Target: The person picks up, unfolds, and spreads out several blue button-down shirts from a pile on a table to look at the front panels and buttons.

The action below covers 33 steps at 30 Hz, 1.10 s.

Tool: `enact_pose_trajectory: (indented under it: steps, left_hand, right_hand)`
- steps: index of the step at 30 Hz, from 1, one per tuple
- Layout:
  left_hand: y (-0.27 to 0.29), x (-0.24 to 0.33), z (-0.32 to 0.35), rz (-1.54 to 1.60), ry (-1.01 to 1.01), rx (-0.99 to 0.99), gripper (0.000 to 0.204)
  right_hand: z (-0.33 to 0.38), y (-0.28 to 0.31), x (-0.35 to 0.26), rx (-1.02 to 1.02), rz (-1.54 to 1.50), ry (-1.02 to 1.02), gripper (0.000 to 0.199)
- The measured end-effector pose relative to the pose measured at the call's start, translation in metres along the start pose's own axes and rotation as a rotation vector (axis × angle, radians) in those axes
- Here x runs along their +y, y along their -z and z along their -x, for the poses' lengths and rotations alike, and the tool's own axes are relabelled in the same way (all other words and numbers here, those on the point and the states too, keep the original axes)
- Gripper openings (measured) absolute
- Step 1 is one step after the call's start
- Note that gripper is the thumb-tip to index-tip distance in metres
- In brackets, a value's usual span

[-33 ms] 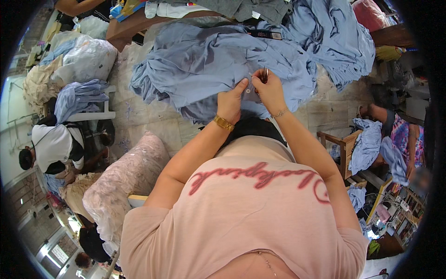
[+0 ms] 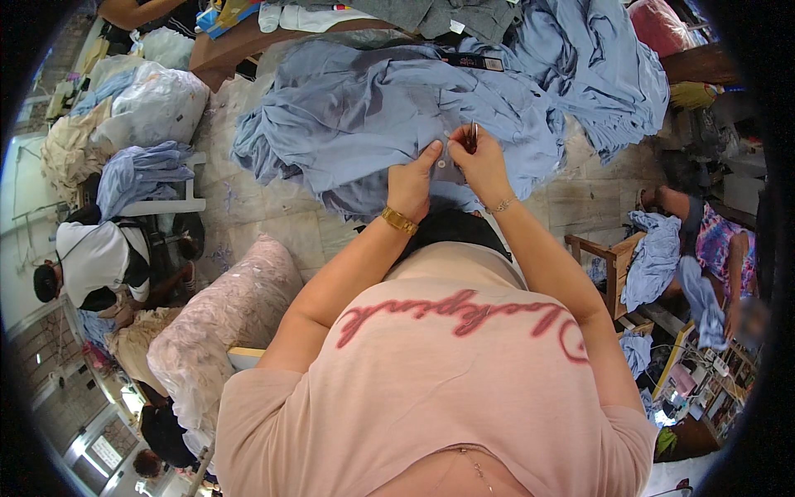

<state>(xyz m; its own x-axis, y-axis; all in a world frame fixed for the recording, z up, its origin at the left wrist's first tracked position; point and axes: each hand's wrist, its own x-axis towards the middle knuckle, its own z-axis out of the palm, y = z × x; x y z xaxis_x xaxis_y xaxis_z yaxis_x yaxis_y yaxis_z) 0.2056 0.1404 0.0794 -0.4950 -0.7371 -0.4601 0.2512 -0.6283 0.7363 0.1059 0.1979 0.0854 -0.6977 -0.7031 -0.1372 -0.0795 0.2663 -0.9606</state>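
While a heap of pale blue garments lies spread across the floor ahead, a person in a pink top works at the near edge of one blue shirt point(image 2: 389, 116), both hands meeting at the centre of the scene. The left hand point(image 2: 411, 184), a gold bracelet point(image 2: 399, 220) at its wrist, has its grip closed on a fold of the cloth, thumb and forefinger pinching the fabric close to a small pale button point(image 2: 441, 163). The right hand point(image 2: 480, 164), wearing a thin chain at the wrist, touches the same fold just beside the left, and its fingers are closed around a small pair of metal snips point(image 2: 472, 135), or what appears to be one, since the tool is too small to make out clearly; its points stand up above the fingers.

More blue garments point(image 2: 604, 74) are piled to the far right, beside a red bundle in the corner. A wooden surface point(image 2: 248, 41) at the far left carries grey cloth and folded pieces. A white sack point(image 2: 153, 103) sits stuffed at the far left, with a blue bundle on a white stool point(image 2: 145, 178) nearer. At the left edge a seated person in a white shirt point(image 2: 95, 261) bends over work. To the right, another seated person in a patterned top point(image 2: 712, 240) handles blue cloth beside a wooden stool point(image 2: 609, 261).
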Motion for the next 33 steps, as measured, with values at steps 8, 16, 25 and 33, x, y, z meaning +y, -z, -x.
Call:
enact_pose_trajectory:
  steps: [8, 16, 25, 33]
  left_hand:
    - [0.001, 0.001, 0.001, 0.103, 0.029, -0.053, 0.021]
    - [0.003, 0.009, 0.001, 0.166, 0.150, -0.038, 0.017]
    - [0.006, 0.002, 0.000, 0.013, 0.109, -0.106, 0.024]
    - [0.001, 0.003, 0.002, 0.040, 0.169, 0.045, 0.030]
  right_hand:
    - [-0.002, 0.004, 0.000, -0.066, -0.182, -0.172, 0.016]
    - [0.013, 0.008, 0.003, -0.148, -0.260, -0.040, 0.027]
    - [0.017, 0.006, 0.005, -0.174, -0.322, -0.048, 0.026]
    - [0.021, 0.010, 0.007, -0.181, -0.306, -0.039, 0.029]
